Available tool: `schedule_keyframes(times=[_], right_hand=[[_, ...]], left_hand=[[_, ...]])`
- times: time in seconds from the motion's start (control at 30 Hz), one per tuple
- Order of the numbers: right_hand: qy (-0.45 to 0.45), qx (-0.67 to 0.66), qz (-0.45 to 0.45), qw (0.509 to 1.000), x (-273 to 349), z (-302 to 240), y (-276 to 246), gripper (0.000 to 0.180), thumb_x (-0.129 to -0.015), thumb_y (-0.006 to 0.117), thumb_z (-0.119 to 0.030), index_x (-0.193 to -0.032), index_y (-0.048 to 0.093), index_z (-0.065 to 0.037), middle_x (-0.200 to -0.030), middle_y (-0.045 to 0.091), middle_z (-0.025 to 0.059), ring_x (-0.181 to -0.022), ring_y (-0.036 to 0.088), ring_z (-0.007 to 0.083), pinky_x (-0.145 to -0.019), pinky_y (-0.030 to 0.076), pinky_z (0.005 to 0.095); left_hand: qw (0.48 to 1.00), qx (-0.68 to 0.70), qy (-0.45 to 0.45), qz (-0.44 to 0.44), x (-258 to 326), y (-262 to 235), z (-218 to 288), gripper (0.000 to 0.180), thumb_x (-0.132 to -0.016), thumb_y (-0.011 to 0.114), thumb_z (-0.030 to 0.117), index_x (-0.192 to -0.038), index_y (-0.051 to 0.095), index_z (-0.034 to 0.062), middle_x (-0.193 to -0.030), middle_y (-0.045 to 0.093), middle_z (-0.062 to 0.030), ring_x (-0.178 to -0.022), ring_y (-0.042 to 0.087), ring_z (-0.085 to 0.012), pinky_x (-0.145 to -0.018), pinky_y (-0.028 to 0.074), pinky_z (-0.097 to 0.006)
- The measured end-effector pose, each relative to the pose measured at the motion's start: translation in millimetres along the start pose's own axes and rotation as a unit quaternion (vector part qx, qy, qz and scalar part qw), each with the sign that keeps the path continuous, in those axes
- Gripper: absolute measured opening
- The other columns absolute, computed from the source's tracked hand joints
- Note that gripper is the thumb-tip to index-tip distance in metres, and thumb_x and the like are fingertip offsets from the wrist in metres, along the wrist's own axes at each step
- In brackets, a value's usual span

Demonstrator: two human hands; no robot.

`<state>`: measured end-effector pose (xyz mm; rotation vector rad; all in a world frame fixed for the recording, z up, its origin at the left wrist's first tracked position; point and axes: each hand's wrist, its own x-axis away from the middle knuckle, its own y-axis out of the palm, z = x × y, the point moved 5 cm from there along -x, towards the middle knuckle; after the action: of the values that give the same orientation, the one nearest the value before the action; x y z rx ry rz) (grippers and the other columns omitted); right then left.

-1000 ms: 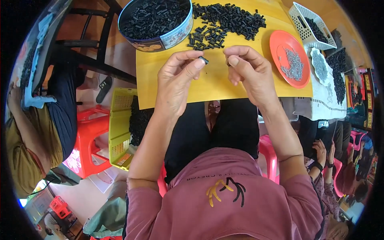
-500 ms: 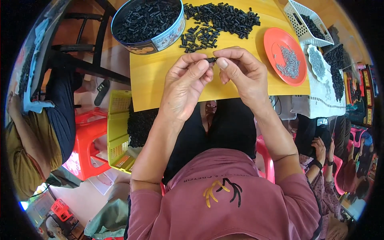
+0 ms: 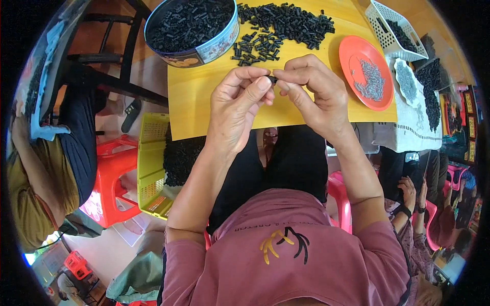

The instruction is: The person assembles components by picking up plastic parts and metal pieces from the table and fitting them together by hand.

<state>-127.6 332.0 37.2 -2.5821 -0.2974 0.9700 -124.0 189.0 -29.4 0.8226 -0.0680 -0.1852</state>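
Between my fingertips, over the yellow tabletop (image 3: 194,115), is a small black plastic piece (image 3: 273,80). My left hand (image 3: 236,102) pinches one end of it with thumb and forefinger. At its other end, my right hand (image 3: 316,97) has thumb and forefinger pressed together; the fingers hide much of the piece. Beyond my hands lies a loose pile of similar black pieces (image 3: 291,23). A round tin (image 3: 219,48) full of them stands at the far left. To the right, an orange-red plate (image 3: 380,104) holds small silvery metal parts (image 3: 371,81).
A white perforated basket (image 3: 380,33) and a white dish (image 3: 406,84) of metal bits stand at the far right on a white cloth (image 3: 408,132). Left of my legs is a yellow crate (image 3: 150,163) beside a red stool (image 3: 109,178). People sit on both sides.
My right hand has shifted slightly, its fingers now curled closer over the piece's end. The left hand still pinches it. The whole view has moved a little.
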Motion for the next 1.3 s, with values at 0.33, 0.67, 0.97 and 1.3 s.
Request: schedule_keyframes(times=[0.33, 0.67, 0.97, 1.3], right_hand=[[0.134, -0.116, -0.016, 0.984, 11.6, 14.6, 3.3, 0.014, -0.087, 0.064, 0.000, -0.101, 0.068, 0.001, -0.087, 0.061, 0.0092, -0.075, 0.061, 0.0142, -0.066, 0.049, 0.0250], [-0.011, 0.018, -0.083, 0.996, 1.6, 0.5, -10.6, 0.020, -0.082, 0.066, 0.002, -0.101, 0.068, -0.001, -0.087, 0.061, 0.0107, -0.075, 0.062, 0.0200, -0.069, 0.050, 0.0290], [0.282, -0.261, -0.019, 0.923, 16.1, 27.3, -5.1, 0.025, -0.096, 0.059, -0.020, -0.106, 0.063, 0.003, -0.089, 0.060, 0.0052, -0.064, 0.057, 0.0104, -0.062, 0.052, 0.0247], [0.374, -0.366, 0.018, 0.852, 34.5, 31.8, 11.6, 0.041, -0.099, 0.052, -0.040, -0.100, 0.062, 0.000, -0.079, 0.058, 0.0021, -0.060, 0.051, 0.0069, -0.057, 0.053, 0.0251]], left_hand=[[0.981, -0.194, -0.018, -0.018, 0.8, -0.2, 16.6, 0.014, -0.088, 0.068, 0.004, -0.100, 0.065, 0.0005, -0.084, 0.064, -0.0033, -0.072, 0.058, -0.0091, -0.068, 0.048, -0.023], [0.988, -0.138, -0.057, -0.038, 1.3, 5.9, 9.9, 0.013, -0.090, 0.066, 0.010, -0.098, 0.065, -0.0003, -0.082, 0.064, -0.0028, -0.070, 0.056, -0.0078, -0.065, 0.047, -0.022], [0.945, -0.322, 0.045, 0.014, 1.7, 6.8, 8.9, 0.014, -0.092, 0.066, 0.013, -0.098, 0.066, 0.0002, -0.086, 0.062, -0.0019, -0.076, 0.056, -0.0080, -0.070, 0.045, -0.021], [0.883, -0.405, 0.237, -0.021, 3.4, 15.8, 18.3, 0.012, -0.086, 0.069, 0.006, -0.098, 0.067, 0.0037, -0.099, 0.057, -0.0048, -0.085, 0.056, -0.0105, -0.072, 0.045, -0.024]])
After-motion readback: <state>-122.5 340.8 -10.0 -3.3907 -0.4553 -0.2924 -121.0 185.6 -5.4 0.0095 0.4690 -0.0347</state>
